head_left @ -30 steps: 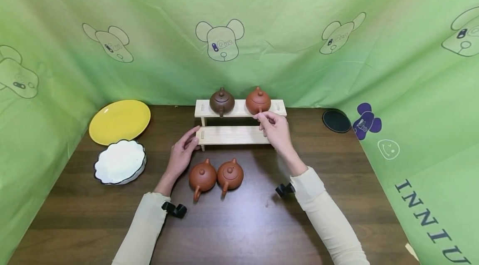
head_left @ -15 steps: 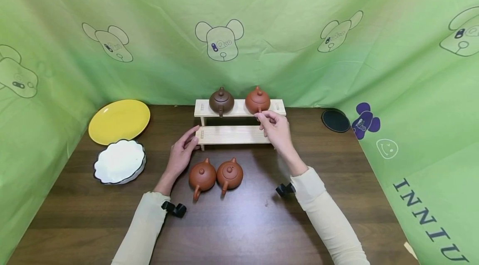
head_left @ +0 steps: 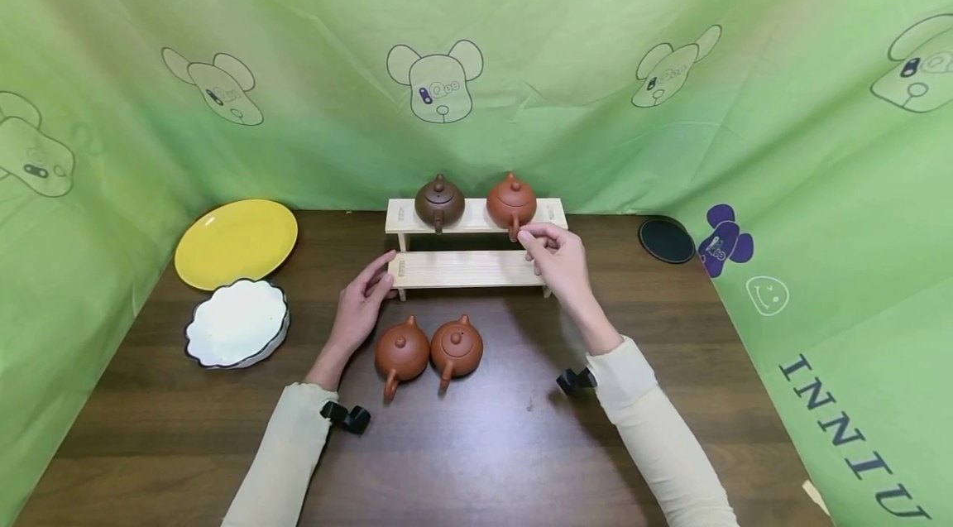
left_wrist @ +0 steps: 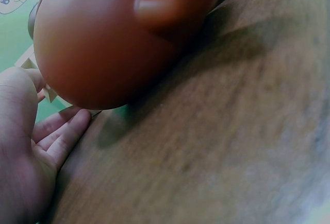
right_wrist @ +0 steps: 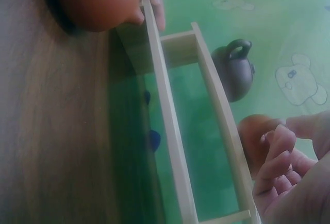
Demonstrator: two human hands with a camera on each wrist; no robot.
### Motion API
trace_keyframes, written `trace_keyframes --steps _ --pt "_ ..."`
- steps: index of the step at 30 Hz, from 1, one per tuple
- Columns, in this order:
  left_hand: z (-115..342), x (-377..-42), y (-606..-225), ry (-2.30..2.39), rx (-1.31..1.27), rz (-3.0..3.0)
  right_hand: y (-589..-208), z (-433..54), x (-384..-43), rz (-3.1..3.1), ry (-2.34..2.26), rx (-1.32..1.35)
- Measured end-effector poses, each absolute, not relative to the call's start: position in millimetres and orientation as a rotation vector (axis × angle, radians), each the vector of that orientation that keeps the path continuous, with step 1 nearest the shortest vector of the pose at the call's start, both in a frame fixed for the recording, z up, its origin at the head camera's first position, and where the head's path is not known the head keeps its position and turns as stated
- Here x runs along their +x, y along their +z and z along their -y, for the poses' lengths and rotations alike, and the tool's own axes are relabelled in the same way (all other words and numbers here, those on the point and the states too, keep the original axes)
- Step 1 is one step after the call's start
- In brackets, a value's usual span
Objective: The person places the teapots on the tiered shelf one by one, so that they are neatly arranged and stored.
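A reddish-brown clay teapot [head_left: 511, 201] and a dark brown teapot [head_left: 439, 203] stand on the upper shelf of the wooden rack [head_left: 469, 269]. My right hand [head_left: 560, 261] is just right of the reddish teapot's handle, fingers loosely bent, the handle showing free in the head view. Thumb and fingers of my left hand [head_left: 361, 308] hold the left end of the lower shelf. In front of the rack, two more reddish teapots, the left one [head_left: 402, 352] and the right one [head_left: 457, 347], sit side by side on the table.
At the left lie a yellow oval plate [head_left: 237, 244] and a white scalloped bowl [head_left: 238, 323]. A black round coaster [head_left: 667, 240] is at the back right of the wooden table [head_left: 655, 320]. Green cloth [head_left: 313, 130] hangs behind and on both sides.
My right hand has shifted a little to the right, off the upper reddish teapot's handle, which now shows fully. The left hand and the teapots have stayed in place.
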State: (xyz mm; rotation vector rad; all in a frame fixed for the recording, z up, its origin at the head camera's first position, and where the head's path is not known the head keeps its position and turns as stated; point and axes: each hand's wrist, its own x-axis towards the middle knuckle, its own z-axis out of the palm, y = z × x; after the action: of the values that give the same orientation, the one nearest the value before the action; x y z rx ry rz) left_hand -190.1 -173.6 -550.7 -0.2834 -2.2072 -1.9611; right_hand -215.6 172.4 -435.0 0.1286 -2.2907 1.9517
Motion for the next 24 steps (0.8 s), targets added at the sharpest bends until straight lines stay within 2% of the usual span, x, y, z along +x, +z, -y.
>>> trace_keyframes --steps 24 --pt "168.6 -181.4 -534.3 -1.913 -0.194 2.31 -453.2 -183.5 -178.7 2.157 1.961 0.054"
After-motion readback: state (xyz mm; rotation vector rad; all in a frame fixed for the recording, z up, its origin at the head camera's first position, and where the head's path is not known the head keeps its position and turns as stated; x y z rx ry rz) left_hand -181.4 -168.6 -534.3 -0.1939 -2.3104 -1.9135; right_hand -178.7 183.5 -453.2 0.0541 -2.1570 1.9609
